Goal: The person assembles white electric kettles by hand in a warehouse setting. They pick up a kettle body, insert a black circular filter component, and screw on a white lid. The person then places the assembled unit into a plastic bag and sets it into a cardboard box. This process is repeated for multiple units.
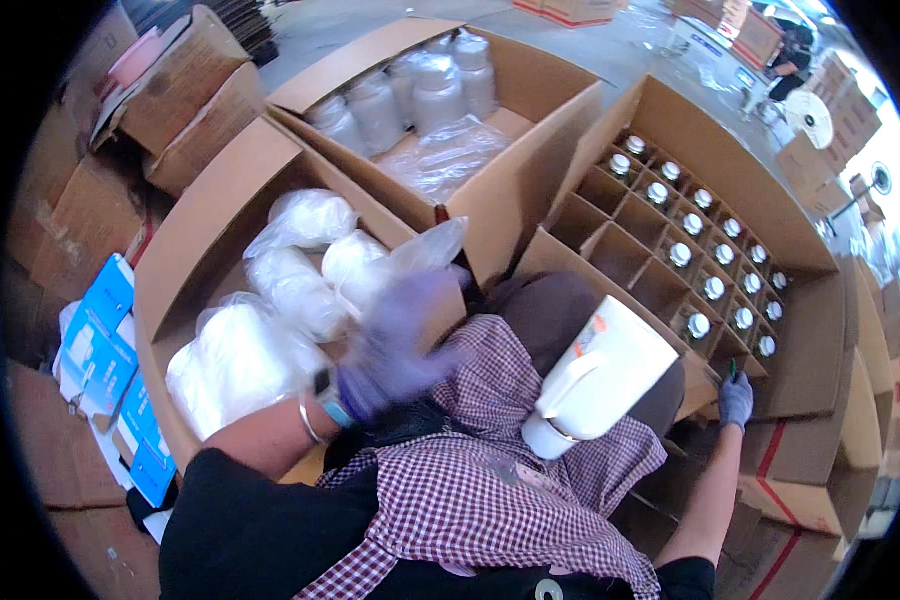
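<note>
Checkered apron (480, 505) is topped by a white jug (620, 365) between the blurred left hand (400, 345), near bagged containers (295, 288), and right hand (736, 402), apart at a divided carton (705, 145), both grips unclear.

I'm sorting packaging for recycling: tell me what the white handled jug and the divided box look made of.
White handled jug: smooth, slight sheen; perhaps plastic from its even surface, though coated metal is possible.
Divided box: matte brown cardboard, by its thin folded walls.

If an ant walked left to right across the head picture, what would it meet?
Blue-and-white rectangular packages, large white plastic-wrapped bundle, purple-gloved left hand, white handled container, pale-gloved right hand.
</note>
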`<action>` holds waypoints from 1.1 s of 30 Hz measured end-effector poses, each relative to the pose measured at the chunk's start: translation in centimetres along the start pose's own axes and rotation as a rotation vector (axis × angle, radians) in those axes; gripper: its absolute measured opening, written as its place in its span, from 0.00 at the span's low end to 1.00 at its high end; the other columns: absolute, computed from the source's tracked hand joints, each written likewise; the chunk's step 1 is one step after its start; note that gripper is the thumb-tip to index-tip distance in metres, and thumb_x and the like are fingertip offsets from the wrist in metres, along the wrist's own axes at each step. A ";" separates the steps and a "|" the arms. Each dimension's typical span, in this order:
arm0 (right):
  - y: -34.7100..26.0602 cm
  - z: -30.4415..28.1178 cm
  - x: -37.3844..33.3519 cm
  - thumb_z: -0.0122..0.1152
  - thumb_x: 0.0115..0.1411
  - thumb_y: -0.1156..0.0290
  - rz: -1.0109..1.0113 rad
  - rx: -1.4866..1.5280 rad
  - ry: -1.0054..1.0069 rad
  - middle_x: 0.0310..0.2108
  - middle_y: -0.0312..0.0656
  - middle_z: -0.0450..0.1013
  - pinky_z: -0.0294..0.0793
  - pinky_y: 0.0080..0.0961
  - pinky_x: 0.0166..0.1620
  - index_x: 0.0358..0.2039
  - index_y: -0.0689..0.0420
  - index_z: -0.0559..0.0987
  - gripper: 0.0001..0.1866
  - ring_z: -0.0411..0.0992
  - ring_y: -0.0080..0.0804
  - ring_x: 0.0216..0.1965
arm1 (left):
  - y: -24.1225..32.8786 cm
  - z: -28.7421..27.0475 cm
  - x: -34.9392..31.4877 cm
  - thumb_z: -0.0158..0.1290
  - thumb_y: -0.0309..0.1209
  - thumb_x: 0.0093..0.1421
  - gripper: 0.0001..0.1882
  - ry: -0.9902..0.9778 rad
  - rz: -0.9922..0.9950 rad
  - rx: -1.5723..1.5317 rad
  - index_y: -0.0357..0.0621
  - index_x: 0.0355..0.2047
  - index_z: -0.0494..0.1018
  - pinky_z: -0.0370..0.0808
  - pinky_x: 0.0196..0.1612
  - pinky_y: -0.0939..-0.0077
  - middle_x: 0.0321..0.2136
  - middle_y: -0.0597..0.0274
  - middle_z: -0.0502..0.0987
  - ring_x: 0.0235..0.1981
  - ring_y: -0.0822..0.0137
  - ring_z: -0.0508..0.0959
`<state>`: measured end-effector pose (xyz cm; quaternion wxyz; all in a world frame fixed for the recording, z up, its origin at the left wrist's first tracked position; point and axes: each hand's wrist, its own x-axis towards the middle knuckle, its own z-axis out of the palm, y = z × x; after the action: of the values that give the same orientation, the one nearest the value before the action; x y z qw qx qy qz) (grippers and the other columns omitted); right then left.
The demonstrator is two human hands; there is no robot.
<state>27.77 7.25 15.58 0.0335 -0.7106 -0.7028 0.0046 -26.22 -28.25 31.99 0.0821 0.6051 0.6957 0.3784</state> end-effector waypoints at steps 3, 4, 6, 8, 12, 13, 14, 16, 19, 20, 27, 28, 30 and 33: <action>0.7 -0.8 -2.3 0.57 0.64 0.55 0.030 0.078 0.136 0.47 0.62 0.73 0.71 0.50 0.50 0.49 0.61 0.75 0.23 0.72 0.62 0.48 | -12.3 -2.8 -1.9 0.67 0.45 0.52 0.31 0.197 -0.240 0.412 0.39 0.49 0.71 0.75 0.47 0.58 0.45 0.48 0.75 0.42 0.51 0.78; -0.1 -1.4 -3.3 0.60 0.63 0.57 0.042 0.142 0.152 0.47 0.59 0.72 0.71 0.47 0.52 0.53 0.61 0.74 0.24 0.72 0.59 0.48 | -14.3 -3.4 -2.6 0.67 0.46 0.52 0.31 0.126 -0.332 0.386 0.39 0.49 0.71 0.76 0.46 0.59 0.44 0.48 0.76 0.42 0.51 0.78; -0.2 -1.5 -4.8 0.61 0.63 0.59 -0.023 0.191 0.225 0.48 0.57 0.71 0.71 0.46 0.52 0.55 0.60 0.74 0.25 0.72 0.56 0.49 | -16.4 -3.8 -3.2 0.67 0.47 0.52 0.32 -0.021 -0.492 0.312 0.39 0.49 0.71 0.76 0.46 0.60 0.42 0.47 0.76 0.40 0.51 0.79; -1.1 -2.3 -6.1 0.62 0.63 0.60 -0.060 0.238 0.251 0.49 0.55 0.72 0.71 0.42 0.54 0.57 0.59 0.73 0.25 0.71 0.51 0.51 | -14.8 -0.9 -2.4 0.65 0.46 0.55 0.30 -0.176 -0.426 0.075 0.40 0.50 0.71 0.76 0.45 0.62 0.42 0.46 0.77 0.40 0.53 0.79; -3.0 -4.1 -6.3 0.60 0.66 0.65 -0.107 0.460 0.226 0.53 0.50 0.72 0.69 0.34 0.58 0.57 0.60 0.74 0.21 0.71 0.43 0.55 | -13.4 0.2 0.4 0.58 0.39 0.62 0.17 -0.344 -0.443 -0.272 0.38 0.44 0.75 0.76 0.38 0.72 0.34 0.56 0.80 0.33 0.68 0.79; -3.5 -4.9 -5.8 0.59 0.67 0.67 -0.161 0.669 0.226 0.54 0.48 0.72 0.69 0.33 0.59 0.57 0.62 0.74 0.21 0.71 0.40 0.56 | -13.2 -0.1 2.1 0.57 0.36 0.65 0.13 -0.378 -0.448 -0.345 0.38 0.41 0.77 0.76 0.36 0.75 0.32 0.60 0.81 0.31 0.72 0.79; -3.6 -5.5 -5.7 0.58 0.68 0.68 -0.206 0.873 0.227 0.55 0.47 0.72 0.69 0.31 0.59 0.57 0.63 0.74 0.20 0.71 0.36 0.56 | -11.8 -1.7 4.1 0.57 0.36 0.65 0.12 -0.343 -0.330 -0.499 0.39 0.35 0.79 0.76 0.36 0.78 0.28 0.68 0.80 0.29 0.75 0.78; -7.1 -10.3 -6.4 0.56 0.69 0.72 -0.225 0.974 0.183 0.55 0.44 0.73 0.69 0.29 0.60 0.58 0.65 0.73 0.19 0.71 0.32 0.56 | -6.3 -5.9 7.1 0.55 0.39 0.66 0.13 -0.323 -0.312 -0.804 0.40 0.39 0.76 0.75 0.41 0.72 0.33 0.63 0.79 0.34 0.70 0.78; -17.3 -18.7 -11.6 0.51 0.70 0.69 -0.387 1.357 0.060 0.52 0.42 0.74 0.71 0.30 0.59 0.55 0.63 0.76 0.17 0.73 0.31 0.53 | -3.6 -8.2 8.2 0.49 0.47 0.68 0.25 -0.205 0.001 -1.280 0.40 0.55 0.66 0.73 0.53 0.60 0.49 0.54 0.74 0.48 0.59 0.76; -19.7 -20.2 -13.1 0.51 0.69 0.67 -0.569 1.386 0.035 0.50 0.43 0.75 0.71 0.31 0.58 0.54 0.63 0.77 0.18 0.73 0.32 0.51 | -2.7 -7.7 10.0 0.47 0.50 0.69 0.29 -0.211 0.109 -1.439 0.41 0.60 0.63 0.72 0.58 0.56 0.54 0.52 0.73 0.52 0.55 0.75; -28.1 -19.5 -18.5 0.79 0.25 0.30 -0.936 0.957 0.671 0.67 0.56 0.50 0.53 0.54 0.68 0.69 0.55 0.48 0.77 0.49 0.58 0.69 | 11.7 4.1 29.0 0.40 0.55 0.71 0.31 -0.615 0.533 -2.135 0.38 0.55 0.72 0.71 0.60 0.55 0.51 0.54 0.79 0.52 0.54 0.76; -29.0 -19.0 -18.3 0.79 0.32 0.35 -0.896 1.015 0.800 0.66 0.56 0.53 0.56 0.52 0.67 0.68 0.56 0.52 0.69 0.52 0.57 0.67 | 11.1 5.6 29.7 0.39 0.56 0.71 0.33 -0.598 0.474 -2.138 0.38 0.55 0.72 0.70 0.61 0.55 0.50 0.54 0.79 0.53 0.54 0.76; -29.1 -19.3 -17.3 0.77 0.45 0.44 -0.770 1.032 0.872 0.62 0.55 0.60 0.62 0.47 0.63 0.62 0.59 0.62 0.52 0.59 0.53 0.63 | 12.4 7.8 30.2 0.35 0.61 0.70 0.38 -0.461 0.268 -1.969 0.37 0.57 0.70 0.68 0.63 0.57 0.51 0.52 0.78 0.55 0.55 0.75; -26.7 -21.5 -14.1 0.64 0.59 0.69 -0.577 1.128 0.759 0.42 0.52 0.74 0.73 0.37 0.49 0.41 0.63 0.77 0.13 0.74 0.48 0.44 | 16.9 11.4 26.6 0.27 0.73 0.64 0.54 -0.387 0.201 -1.578 0.35 0.71 0.47 0.64 0.66 0.61 0.65 0.45 0.63 0.63 0.55 0.66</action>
<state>2.14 -7.43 37.90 0.6345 -0.3249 -0.6926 0.1100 -13.30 0.36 43.72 0.5681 0.4834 0.1404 0.6510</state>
